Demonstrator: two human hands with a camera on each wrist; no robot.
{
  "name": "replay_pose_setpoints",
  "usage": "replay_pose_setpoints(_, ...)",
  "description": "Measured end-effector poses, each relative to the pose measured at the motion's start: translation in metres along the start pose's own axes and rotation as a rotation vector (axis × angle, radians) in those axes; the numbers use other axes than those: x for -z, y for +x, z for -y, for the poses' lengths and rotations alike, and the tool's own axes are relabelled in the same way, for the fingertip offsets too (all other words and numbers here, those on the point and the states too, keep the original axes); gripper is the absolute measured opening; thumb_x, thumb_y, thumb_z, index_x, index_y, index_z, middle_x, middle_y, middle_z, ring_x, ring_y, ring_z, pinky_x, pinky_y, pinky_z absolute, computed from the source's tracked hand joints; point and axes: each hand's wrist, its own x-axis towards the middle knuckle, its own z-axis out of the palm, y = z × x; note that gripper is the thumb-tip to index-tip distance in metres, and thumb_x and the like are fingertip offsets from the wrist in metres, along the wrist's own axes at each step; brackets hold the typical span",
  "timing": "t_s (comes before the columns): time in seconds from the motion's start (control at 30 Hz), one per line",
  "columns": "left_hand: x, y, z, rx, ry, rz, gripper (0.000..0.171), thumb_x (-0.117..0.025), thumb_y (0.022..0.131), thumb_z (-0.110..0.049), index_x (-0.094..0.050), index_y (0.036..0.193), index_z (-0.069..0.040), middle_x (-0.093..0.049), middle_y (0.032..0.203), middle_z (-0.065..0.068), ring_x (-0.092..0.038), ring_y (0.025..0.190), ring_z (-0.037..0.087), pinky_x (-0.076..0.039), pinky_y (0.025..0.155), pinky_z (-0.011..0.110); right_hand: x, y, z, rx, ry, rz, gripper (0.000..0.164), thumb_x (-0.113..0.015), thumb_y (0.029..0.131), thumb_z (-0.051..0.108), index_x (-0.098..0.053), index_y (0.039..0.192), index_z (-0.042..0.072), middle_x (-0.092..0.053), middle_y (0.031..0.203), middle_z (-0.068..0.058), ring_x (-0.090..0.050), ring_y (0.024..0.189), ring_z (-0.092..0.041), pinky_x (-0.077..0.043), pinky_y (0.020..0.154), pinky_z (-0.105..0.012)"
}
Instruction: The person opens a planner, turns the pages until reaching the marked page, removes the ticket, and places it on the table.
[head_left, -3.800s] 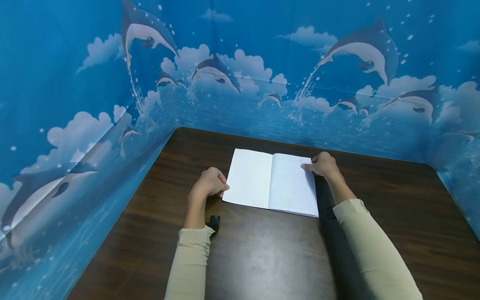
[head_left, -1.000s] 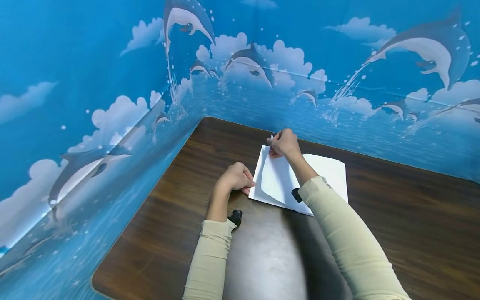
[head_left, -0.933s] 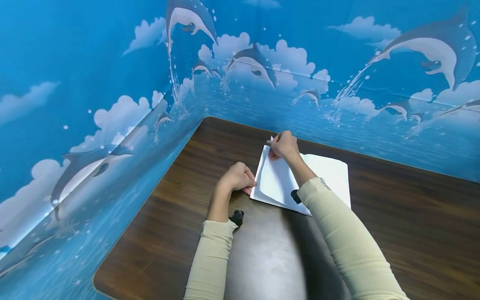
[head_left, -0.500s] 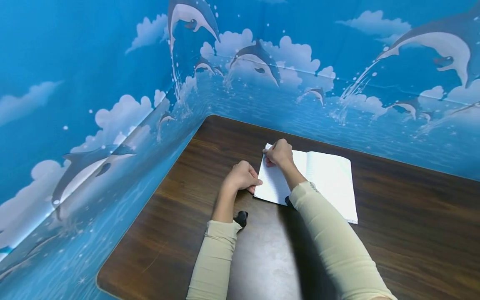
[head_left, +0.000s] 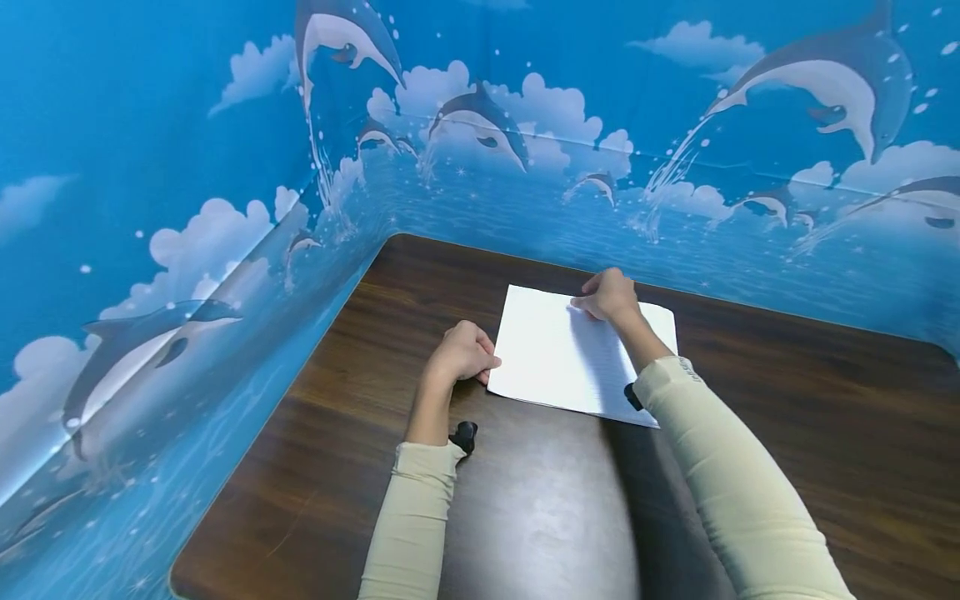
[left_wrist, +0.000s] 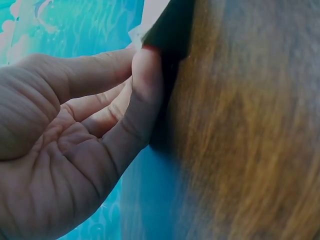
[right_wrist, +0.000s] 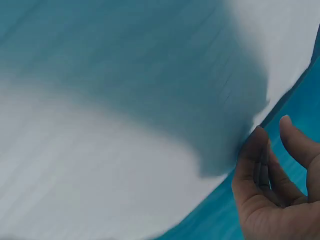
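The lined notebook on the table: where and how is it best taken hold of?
By its left edge, I think, coming from the left with thumb above and fingers below. The lined notebook is thin and lies low on the table, so its edge suits a pinch, which the left grip uses.

White notebook [head_left: 540, 350], open, faint ruled lines showing, lying on dark wood-grain table [head_left: 555, 492].
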Motion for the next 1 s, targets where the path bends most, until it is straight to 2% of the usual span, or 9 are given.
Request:
replay_pose_setpoints(0.07, 0.000, 0.000, 0.000, -0.004, -0.005, 0.003, 0.009, -0.077, 0.098, -0.004, -0.072, 0.096, 0.003, -0.069, 0.065, 0.006, -0.068, 0.054, 0.011, -0.048, 0.060, 0.022, 0.015, -0.001, -0.016, -0.027, -0.041, -0.002, 0.045, -0.077, 0.100, 0.025, -0.070, 0.134, -0.004, -0.075, 0.126, -0.025, -0.072, 0.118, -0.041, -0.053, 0.109, -0.056)
replay_pose_setpoints(0.13, 0.001, 0.000, 0.001, -0.005, -0.010, 0.007, 0.009, -0.077, 0.098, -0.005, -0.072, 0.097, 0.003, -0.070, 0.067, 0.007, -0.068, 0.055, 0.011, -0.049, 0.061, 0.023, 0.026, -0.001, -0.032, -0.059, -0.086, 0.007, 0.051, -0.075, 0.101, 0.026, -0.066, 0.140, -0.006, -0.067, 0.140, -0.028, -0.063, 0.130, -0.046, -0.051, 0.110, -0.058)
replay_pose_setpoints(0.27, 0.003, -0.001, 0.003, 0.007, -0.021, 0.006, 0.011, -0.077, 0.098, -0.005, -0.072, 0.101, 0.004, -0.071, 0.067, 0.007, -0.068, 0.056, 0.012, -0.049, 0.062, 0.024, 0.041, -0.004, -0.059, -0.120, -0.175, 0.035, 0.059, -0.074, 0.102, 0.026, -0.059, 0.145, -0.010, -0.056, 0.151, -0.033, -0.053, 0.140, -0.052, -0.047, 0.113, -0.062)
replay_pose_setpoints(0.47, 0.001, 0.001, 0.002, -0.007, -0.023, 0.016, 0.011, -0.076, 0.099, -0.005, -0.071, 0.102, 0.005, -0.071, 0.066, 0.007, -0.067, 0.056, 0.012, -0.049, 0.061, 0.024, 0.049, -0.016, -0.087, -0.146, -0.287, 0.062, 0.058, -0.075, 0.103, 0.026, -0.058, 0.147, -0.008, -0.056, 0.153, -0.032, -0.058, 0.135, -0.051, -0.051, 0.108, -0.063)
replay_pose_setpoints(0.67, -0.003, 0.004, 0.001, -0.006, -0.010, 0.010, 0.010, -0.075, 0.100, -0.006, -0.071, 0.100, 0.003, -0.068, 0.064, 0.006, -0.066, 0.058, 0.014, -0.047, 0.062, 0.026, 0.045, -0.032, -0.105, -0.087, -0.393, 0.019, 0.058, -0.072, 0.104, 0.033, -0.060, 0.148, -0.002, -0.060, 0.146, -0.031, -0.061, 0.124, -0.048, -0.053, 0.100, -0.066)
replay_pose_setpoints(0.83, -0.004, 0.006, 0.000, -0.008, -0.001, 0.028, 0.011, -0.074, 0.100, -0.006, -0.070, 0.104, 0.004, -0.068, 0.067, 0.006, -0.066, 0.059, 0.014, -0.048, 0.063, 0.025, 0.039, -0.043, -0.111, -0.019, -0.501, -0.008, 0.050, -0.065, 0.109, 0.032, -0.061, 0.145, -0.003, -0.062, 0.135, -0.032, -0.061, 0.118, -0.047, -0.054, 0.095, -0.068)
replay_pose_setpoints(1.0, -0.002, 0.006, 0.000, -0.013, 0.010, 0.021, 0.012, -0.075, 0.100, -0.007, -0.070, 0.105, 0.004, -0.070, 0.069, 0.006, -0.066, 0.060, 0.013, -0.048, 0.063, 0.025, 0.033, -0.045, -0.107, -0.020, -0.562, -0.015, 0.046, -0.058, 0.112, 0.029, -0.059, 0.144, -0.005, -0.061, 0.132, -0.033, -0.064, 0.118, -0.049, -0.055, 0.095, -0.067)
